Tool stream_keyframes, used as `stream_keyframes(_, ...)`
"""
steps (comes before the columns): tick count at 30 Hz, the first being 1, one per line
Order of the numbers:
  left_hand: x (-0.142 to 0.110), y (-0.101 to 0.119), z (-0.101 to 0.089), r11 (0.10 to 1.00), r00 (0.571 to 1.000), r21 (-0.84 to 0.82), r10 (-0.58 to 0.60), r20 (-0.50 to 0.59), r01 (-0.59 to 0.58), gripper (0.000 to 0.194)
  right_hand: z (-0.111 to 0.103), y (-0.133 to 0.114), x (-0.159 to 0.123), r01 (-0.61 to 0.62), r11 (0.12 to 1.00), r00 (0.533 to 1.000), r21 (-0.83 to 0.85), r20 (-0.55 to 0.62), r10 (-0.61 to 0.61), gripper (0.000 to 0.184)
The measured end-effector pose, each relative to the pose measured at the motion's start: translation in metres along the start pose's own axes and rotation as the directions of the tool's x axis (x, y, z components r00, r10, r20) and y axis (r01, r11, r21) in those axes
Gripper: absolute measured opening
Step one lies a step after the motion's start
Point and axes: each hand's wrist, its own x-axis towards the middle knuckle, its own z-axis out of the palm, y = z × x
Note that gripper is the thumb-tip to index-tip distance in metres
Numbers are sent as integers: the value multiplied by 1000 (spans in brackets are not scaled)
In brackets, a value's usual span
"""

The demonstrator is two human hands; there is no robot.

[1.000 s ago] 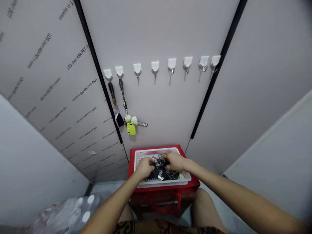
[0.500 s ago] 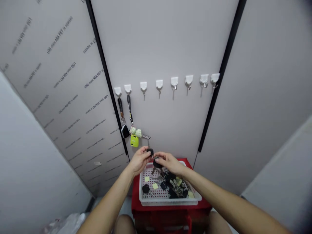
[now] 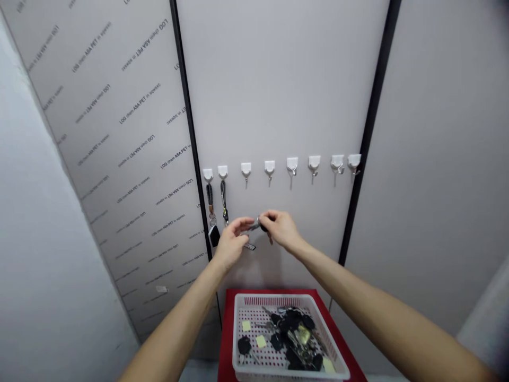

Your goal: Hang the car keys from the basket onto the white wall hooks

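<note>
Some keys (image 3: pixel 263 225) between hands (image 3: pixel 281 230), pinched by right, above basket (image 3: pixel 294 298).

At ten o'clock, a pale grey panel (image 3: pixel 119 132) is patterned with slanting dark lettering. At twelve o'clock, white hook plates (image 3: pixel 269 165) are fitted with silver hooks (image 3: pixel 294 171). At six o'clock, a white basket (image 3: pixel 292 374) is dotted with red; black key heads (image 3: pixel 244 345) and pale yellow squares (image 3: pixel 260 341) are contained.

Sole view, from your head: faces the hooked panel (image 3: pixel 278 95), fairly near, tilted down onto the white basket (image 3: pixel 274 300).
</note>
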Motion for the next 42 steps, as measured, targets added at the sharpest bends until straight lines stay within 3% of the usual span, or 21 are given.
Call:
stream_keyframes(4,19,24,6,976,985,136,172,-1,-170,28,-7,-38,32,155,965,968,-212,-162,-191,18)
stream_keyframes(8,47,27,5,957,969,258,181,-168,-134,27,-7,-61,54,183,925,927,-334,-256,-276,16)
stream_keyframes(11,65,29,3,942,947,292,235,-219,-166,29,-4,-67,65,142,914,906,-381,-321,-275,16)
stream_keyframes(15,75,30,0,883,916,424,324,-237,-203,31,1,-66,74,113,888,923,-446,-284,-260,17)
stream_keyframes(21,68,13,-1,816,957,574,218,-191,-71,31,6,-52,69,184,862,932,-472,-194,-305,24)
stream_keyframes(26,37,-8,1,837,933,547,204,-297,-8,38,-3,-11,33,271,865,916,-422,-165,-367,29)
stream_keyframes(27,28,-16,1,840,931,542,216,-295,-23,37,-4,5,20,279,861,934,-426,-86,-346,29)
stream_keyframes(29,8,-38,4,849,946,527,199,-256,-36,34,-4,41,-10,283,841,958,-461,180,-223,25)
stream_keyframes(31,-14,-66,9,868,977,497,103,-187,4,31,-2,79,-44,287,792,888,-539,459,-9,21)
stream_keyframes(32,-25,-81,12,877,987,479,35,-154,43,29,0,97,-59,292,755,841,-587,534,89,21)
stream_keyframes(34,-46,-111,19,878,990,458,-107,-89,136,26,4,125,-85,280,665,794,-692,556,245,20)
stream_keyframes(37,-70,-146,31,837,962,492,-272,-7,240,22,9,147,-105,248,613,805,-750,511,300,24)
stream_keyframes(42,-88,-167,40,811,925,503,-375,55,299,18,13,150,-113,226,618,803,-753,503,319,22)
